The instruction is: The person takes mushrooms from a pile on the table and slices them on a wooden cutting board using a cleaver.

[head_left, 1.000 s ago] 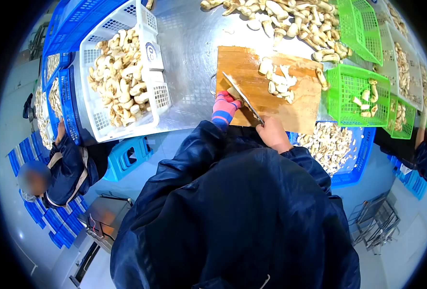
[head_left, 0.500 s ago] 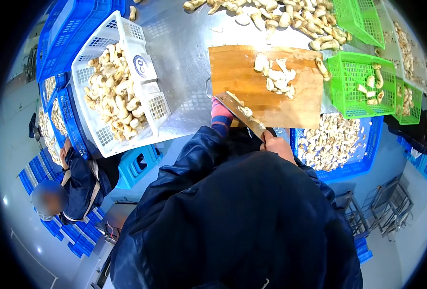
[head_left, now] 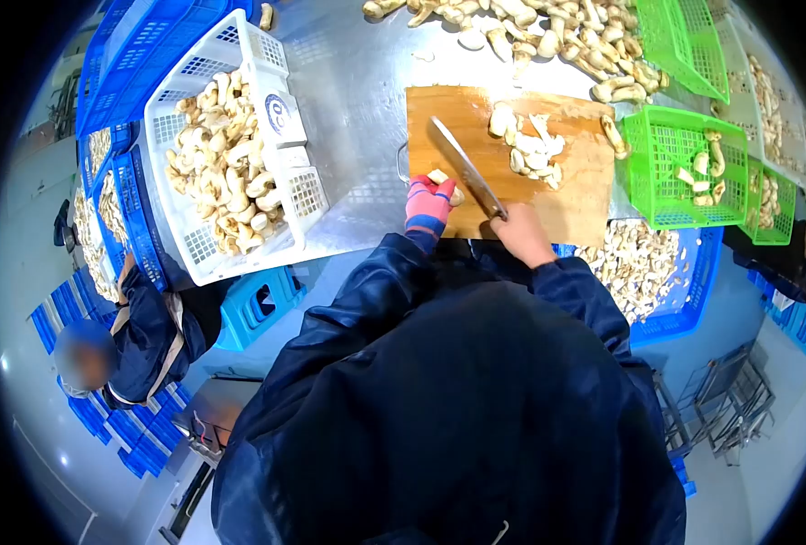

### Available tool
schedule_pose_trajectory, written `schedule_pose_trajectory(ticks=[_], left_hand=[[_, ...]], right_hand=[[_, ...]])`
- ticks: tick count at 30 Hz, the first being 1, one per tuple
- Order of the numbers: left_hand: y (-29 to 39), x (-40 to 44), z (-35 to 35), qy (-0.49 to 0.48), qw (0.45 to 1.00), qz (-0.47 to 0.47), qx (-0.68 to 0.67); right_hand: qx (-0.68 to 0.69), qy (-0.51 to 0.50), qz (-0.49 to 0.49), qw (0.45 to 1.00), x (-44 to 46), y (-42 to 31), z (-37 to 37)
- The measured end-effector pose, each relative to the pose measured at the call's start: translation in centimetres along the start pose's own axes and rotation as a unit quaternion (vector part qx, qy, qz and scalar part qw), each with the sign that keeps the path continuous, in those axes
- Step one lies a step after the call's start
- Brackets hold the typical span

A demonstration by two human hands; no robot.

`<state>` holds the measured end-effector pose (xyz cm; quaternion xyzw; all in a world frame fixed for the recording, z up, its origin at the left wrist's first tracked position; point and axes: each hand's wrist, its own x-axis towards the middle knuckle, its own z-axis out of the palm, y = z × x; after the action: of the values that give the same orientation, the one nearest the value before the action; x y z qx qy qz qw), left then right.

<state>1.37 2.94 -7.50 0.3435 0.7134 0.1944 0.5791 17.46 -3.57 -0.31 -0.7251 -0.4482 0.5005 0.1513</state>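
A wooden cutting board (head_left: 476,154) lies on the metal table in front of me. My left hand (head_left: 428,202), in a pink and blue glove, is closed around a pale mushroom (head_left: 438,176) at the board's left front corner. My right hand (head_left: 522,234) is bare and grips the handle of a cleaver (head_left: 465,165), its blade slanting up and to the left over the board. Right of the blade lies a small heap of cut mushroom pieces (head_left: 534,156). A single mushroom (head_left: 614,135) rests near the board's right edge.
A white crate of mushrooms (head_left: 308,238) stands at the left. Green baskets (head_left: 639,173) are at the right, and a mushroom pile (head_left: 576,41) lies behind the board. A blue crate of pieces (head_left: 699,289) sits low at the right. Another person (head_left: 153,331) is at the far left.
The cleaver has moved up from the board's front edge to over the board, and the pieces along its blade are gone. My left hand now shows holding a mushroom.
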Motion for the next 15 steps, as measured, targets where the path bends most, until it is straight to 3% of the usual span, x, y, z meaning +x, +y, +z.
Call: schedule_pose_trajectory(ticks=[2,3,5,6,7,9,10,11,12,13,14,15], left_hand=[[0.1,-0.2,1.2,0.065,0.966,0.148,0.202],[0.2,0.1,1.0,0.114,0.921,0.214,0.304],[-0.6,0.7,1.4,0.121,0.910,0.233,0.320],[0.2,0.6,0.7,0.090,0.944,0.200,0.245],[1.3,0.3,-0.3,0.051,0.970,0.169,0.165],[6.7,-1.8,-4.9,0.091,0.960,0.245,0.098],[8.3,-2.8,-7.5,0.100,0.952,0.282,0.066],[8.5,-2.0,-10.5,0.136,0.937,0.320,0.031],[8.5,-1.2,-13.8,0.167,0.919,0.356,-0.006],[11.3,-4.0,-16.3,0.274,0.888,0.362,0.075],[11.1,-3.5,-19.3,0.267,0.894,0.361,0.017],[11.1,-3.3,-22.3,0.373,0.829,0.367,0.198]], right_hand=[[0.047,0.038,-0.002,0.998,-0.8,1.5,-0.4],[0.079,0.053,-0.014,0.995,-0.7,2.4,0.0],[0.076,0.110,-0.020,0.991,-2.0,1.3,-1.2],[0.091,0.142,-0.041,0.985,-2.0,2.5,-1.2],[0.079,0.128,0.035,0.988,-2.4,2.4,-2.1],[0.138,0.162,0.108,0.971,-2.6,4.4,-2.8],[0.125,0.205,0.063,0.969,-2.5,5.8,-3.1],[0.112,0.249,0.022,0.962,-2.3,7.9,-3.3],[0.105,0.253,0.039,0.961,-1.7,10.9,-3.5],[0.107,0.254,0.059,0.960,-1.8,11.2,-4.0],[0.111,0.256,0.078,0.957,-1.8,11.6,-4.5],[0.115,0.262,0.102,0.953,-2.0,11.8,-5.1]])
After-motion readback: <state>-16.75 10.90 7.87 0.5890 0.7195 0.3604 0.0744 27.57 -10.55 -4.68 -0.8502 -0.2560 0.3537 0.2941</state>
